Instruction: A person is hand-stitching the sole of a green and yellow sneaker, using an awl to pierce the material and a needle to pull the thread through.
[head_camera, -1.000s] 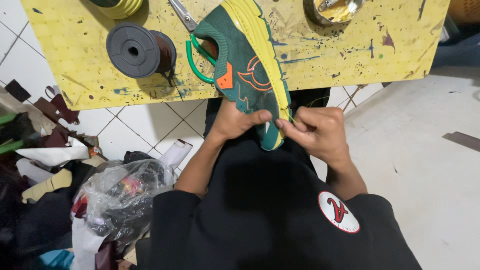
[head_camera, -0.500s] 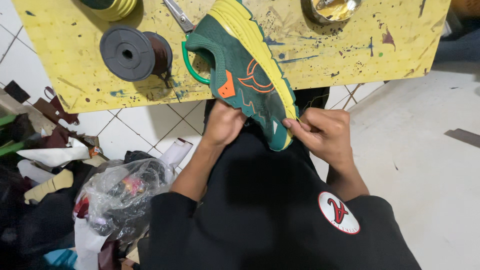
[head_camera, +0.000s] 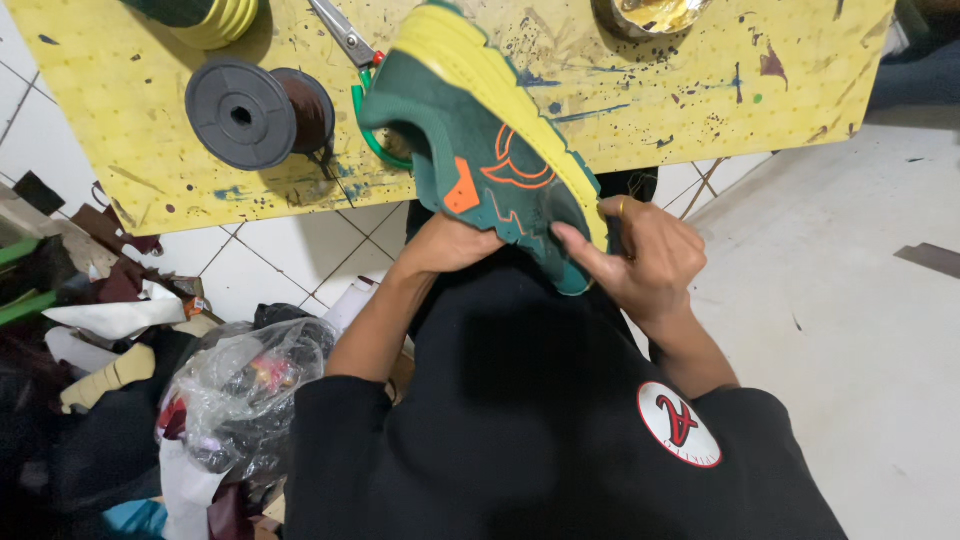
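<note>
Green shoe (head_camera: 480, 150) slants, toe toward the person, heel up-left; left hand (head_camera: 450, 245) and right hand (head_camera: 640, 255) grip it.

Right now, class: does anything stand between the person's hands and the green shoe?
Nothing visible does. The left hand and the right hand both grip the green shoe directly at its lower end.

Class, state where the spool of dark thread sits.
In the head view the spool of dark thread lies upper left on the yellow board, left of the scissors and green shoe.
</note>
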